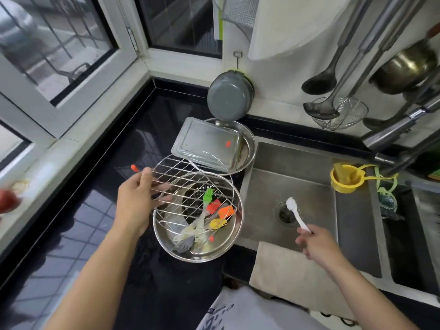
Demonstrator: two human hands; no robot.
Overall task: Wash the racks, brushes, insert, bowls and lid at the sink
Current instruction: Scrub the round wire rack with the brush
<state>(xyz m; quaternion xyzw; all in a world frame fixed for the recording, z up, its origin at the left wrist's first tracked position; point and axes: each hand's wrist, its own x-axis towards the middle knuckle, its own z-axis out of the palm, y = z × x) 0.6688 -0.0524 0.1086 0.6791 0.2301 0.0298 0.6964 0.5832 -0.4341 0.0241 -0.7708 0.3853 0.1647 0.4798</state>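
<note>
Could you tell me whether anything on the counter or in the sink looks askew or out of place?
The wire rack sits tilted across the steel bowl holding the brushes, its left edge gripped by the left hand. The rectangular lid lies crooked over the second bowl.

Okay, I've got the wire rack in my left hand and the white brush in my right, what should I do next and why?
Probably carry the wire rack right, over the sink. Your left hand grips its edge above the steel bowl on the counter, while your right hand already holds the white brush over the basin.
</note>
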